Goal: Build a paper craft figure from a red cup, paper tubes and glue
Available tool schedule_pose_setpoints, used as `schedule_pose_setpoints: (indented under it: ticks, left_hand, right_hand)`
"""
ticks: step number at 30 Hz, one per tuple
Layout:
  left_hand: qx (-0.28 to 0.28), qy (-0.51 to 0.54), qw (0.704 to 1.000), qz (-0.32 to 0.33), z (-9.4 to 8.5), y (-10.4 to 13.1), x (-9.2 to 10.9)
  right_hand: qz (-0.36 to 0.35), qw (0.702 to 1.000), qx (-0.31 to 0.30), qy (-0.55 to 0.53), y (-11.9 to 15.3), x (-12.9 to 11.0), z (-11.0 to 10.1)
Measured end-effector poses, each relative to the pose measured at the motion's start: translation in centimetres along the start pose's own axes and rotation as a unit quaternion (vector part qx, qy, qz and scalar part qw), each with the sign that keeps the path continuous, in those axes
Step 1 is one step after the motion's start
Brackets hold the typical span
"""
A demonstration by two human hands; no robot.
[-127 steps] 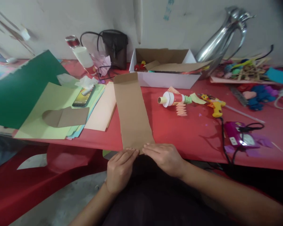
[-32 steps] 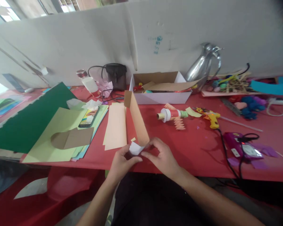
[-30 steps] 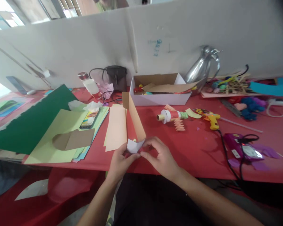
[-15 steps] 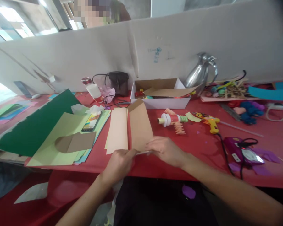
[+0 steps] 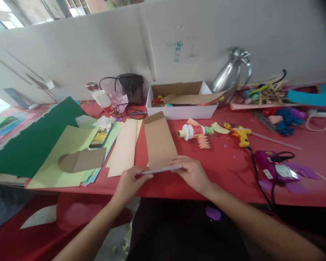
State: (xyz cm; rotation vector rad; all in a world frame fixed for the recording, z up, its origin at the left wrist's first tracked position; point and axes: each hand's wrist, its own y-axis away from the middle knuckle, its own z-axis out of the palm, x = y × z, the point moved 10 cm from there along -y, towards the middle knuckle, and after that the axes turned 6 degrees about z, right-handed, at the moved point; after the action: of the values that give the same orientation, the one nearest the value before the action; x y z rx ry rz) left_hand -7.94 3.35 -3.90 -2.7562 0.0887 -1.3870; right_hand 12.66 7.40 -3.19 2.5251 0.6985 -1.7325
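Observation:
A long brown piece of cardboard lies lengthwise in front of me, its far end creased. My left hand pinches the left end of a narrow pale edge at the cardboard's near end. My right hand grips the right side of that end, thumb below and fingers on top. The pale edge looks like a folded-up flap, though I cannot tell for certain. Left of it lie cream paper strips. To the right rests a small paper-built model with a white ring and pleated orange paper legs.
Green and yellow paper sheets carry a phone and a rounded brown cutout. Behind stand a white box, a dark bag and a metal jug. A yellow glue gun and a purple power strip lie right.
My hands have moved apart along the cardboard's near end, the left one shifting left, so more of the pale edge shows. The view has tilted down, and the cream strips sit more slanted.

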Motion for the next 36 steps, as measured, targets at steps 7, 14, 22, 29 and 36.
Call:
schedule_pose_setpoints:
  ticks: [7, 14, 22, 29, 36]
  left_hand:
    - [0.068, 0.246, 0.961, -0.110, 2.6, 2.7, -3.3]
    - [0.098, 0.267, 0.957, -0.061, 3.2, 1.5, -2.6]
    - [0.146, 0.369, 0.910, -0.120, 5.3, 1.8, -2.1]
    - [0.194, 0.302, 0.931, -0.071, 3.1, 1.7, -1.7]
    - [0.253, 0.388, 0.886, -0.030, 4.2, 1.5, -2.3]
  right_hand:
    - [0.103, 0.991, 0.026, -0.085, 1.9, 1.0, 1.8]
    - [0.206, 0.950, 0.008, -0.233, 2.5, 2.1, 3.6]
    - [0.265, 0.901, 0.078, -0.335, 2.5, 4.4, 3.8]
    - [0.203, 0.912, 0.038, -0.355, 1.8, 2.5, 3.9]
    - [0.229, 0.899, 0.070, -0.368, 1.9, 4.3, 4.7]
